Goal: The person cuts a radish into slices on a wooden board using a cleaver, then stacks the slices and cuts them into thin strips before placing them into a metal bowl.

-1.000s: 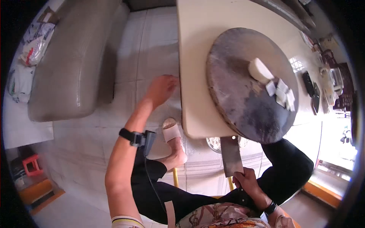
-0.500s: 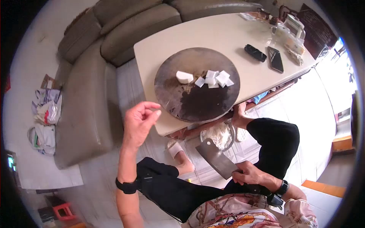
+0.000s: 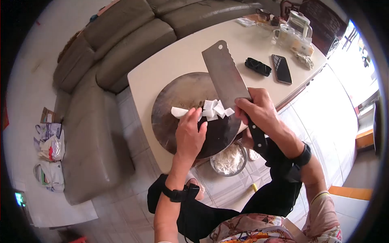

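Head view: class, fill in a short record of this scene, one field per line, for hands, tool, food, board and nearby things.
Left hand: on the white food piece, grip partly hidden
Right hand: shut on the cleaver, blade raised over the board
Cut pieces: white chunks heaped on the board
Chopping board: round, dark, on the table
Below table edge: metal bowl of white shreds
On table: two phones

- A home living room, used here for preparing food.
- A long grey-brown sofa (image 3: 121, 44) wraps around a pale desk (image 3: 170, 60), over a white tiled floor (image 3: 117, 202).
- A round chopping board (image 3: 178, 101) lies on the desk, with a metal bowl (image 3: 228, 160) on the floor below.
- Two phones (image 3: 269, 67) and a glass kettle (image 3: 298, 22) sit at the desk's far end.
- Filled bags (image 3: 48, 141) lie beside the sofa.
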Motion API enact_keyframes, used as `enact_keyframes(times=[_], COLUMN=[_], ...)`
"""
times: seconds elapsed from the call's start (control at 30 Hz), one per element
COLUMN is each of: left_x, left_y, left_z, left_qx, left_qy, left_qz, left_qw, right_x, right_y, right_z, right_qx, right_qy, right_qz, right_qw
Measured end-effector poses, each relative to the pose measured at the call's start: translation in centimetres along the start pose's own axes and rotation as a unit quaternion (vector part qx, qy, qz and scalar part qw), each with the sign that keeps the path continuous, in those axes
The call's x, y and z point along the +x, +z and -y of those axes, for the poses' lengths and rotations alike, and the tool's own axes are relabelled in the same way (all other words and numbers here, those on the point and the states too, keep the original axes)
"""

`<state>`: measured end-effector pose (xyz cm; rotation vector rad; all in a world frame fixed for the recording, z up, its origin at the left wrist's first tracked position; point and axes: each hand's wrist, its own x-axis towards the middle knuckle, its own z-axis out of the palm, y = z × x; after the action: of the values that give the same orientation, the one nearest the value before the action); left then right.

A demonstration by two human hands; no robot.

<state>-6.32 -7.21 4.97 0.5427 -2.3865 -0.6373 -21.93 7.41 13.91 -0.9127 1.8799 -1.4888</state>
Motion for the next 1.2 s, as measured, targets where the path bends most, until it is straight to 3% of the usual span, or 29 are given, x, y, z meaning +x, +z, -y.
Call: enact_keyframes(times=[0.07,0.2,0.27,0.33,0.6,0.67,0.7,0.77,0.87,0.93,1.03,1.2], left_x=[0.2,1.0,1.3,1.4,-0.8,-1.0,-1.0,-0.7,0.1,0.5,1.5,2.1], left_y=[0.3,0.9,0.9,-0.1,-4.2,-4.5,-4.5,-4.2,-3.2,-1.7,0.7,1.9], left_z=[-0.1,0.2,0.3,0.1,-1.0,-1.3,-1.3,-1.2,-1.1,-1.1,-0.7,-0.8], left_qx=[0.101,0.160,0.148,0.135,-0.019,-0.165,-0.165,-0.139,-0.093,-0.078,0.010,0.052], left_qy=[0.030,0.035,0.047,0.064,0.023,-0.077,-0.077,-0.025,-0.073,-0.095,0.051,0.007], left_qz=[0.009,0.046,0.023,0.065,0.168,0.205,0.206,0.124,0.050,0.052,-0.018,-0.002], left_qw=[0.994,0.985,0.988,0.987,0.985,0.962,0.961,0.982,0.992,0.991,0.998,0.999], right_x=[0.6,-0.6,-1.2,-1.4,-1.3,-1.4,-1.4,-1.1,-0.9,-0.9,-0.8,-0.9], right_y=[0.4,0.1,0.1,0.4,-0.6,-0.1,0.1,0.5,0.6,0.5,0.7,0.3], right_z=[-0.8,-0.9,-1.2,-1.3,-1.0,-1.3,-1.4,-1.7,-1.8,-1.3,-1.5,-1.4], right_qx=[0.024,0.062,0.065,0.101,0.117,0.116,0.111,0.107,0.090,0.073,0.098,0.133], right_qy=[0.021,0.079,0.099,0.105,0.117,0.113,0.113,0.112,0.118,0.132,0.128,0.133], right_qz=[0.008,0.020,0.037,0.008,0.028,0.027,0.026,0.025,0.026,0.047,0.026,0.022], right_qw=[0.999,0.995,0.992,0.989,0.986,0.986,0.987,0.988,0.989,0.987,0.987,0.982])
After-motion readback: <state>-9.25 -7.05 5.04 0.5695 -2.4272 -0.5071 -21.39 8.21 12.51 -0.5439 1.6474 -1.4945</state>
